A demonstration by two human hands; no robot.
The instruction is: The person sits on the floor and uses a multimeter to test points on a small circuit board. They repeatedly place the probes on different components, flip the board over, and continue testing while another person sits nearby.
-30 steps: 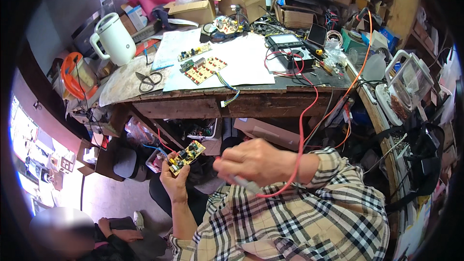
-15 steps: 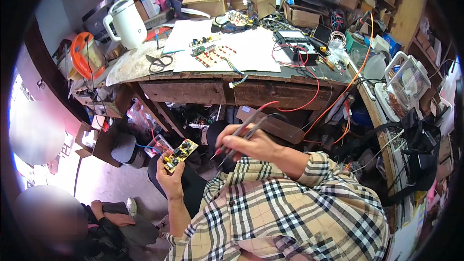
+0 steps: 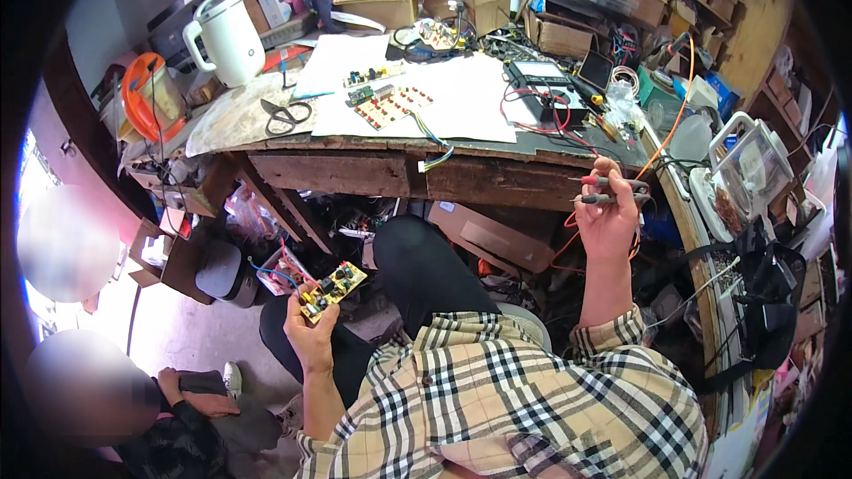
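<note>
Pinching a narrow yellow component-studded circuit board, the left hand is closed; the right hand clasps slim red-and-grey probes.

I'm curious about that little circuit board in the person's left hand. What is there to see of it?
The circuit board is a narrow, yellowish rectangle, its visible face crowded with small black, yellow and pale parts. It is held in the air, slanting in the picture from lower left to upper right. The left hand grips its lower end, covering part of it. A blue wire and a red wire run toward that end; where they join is unclear. Its underside is hidden.
</note>
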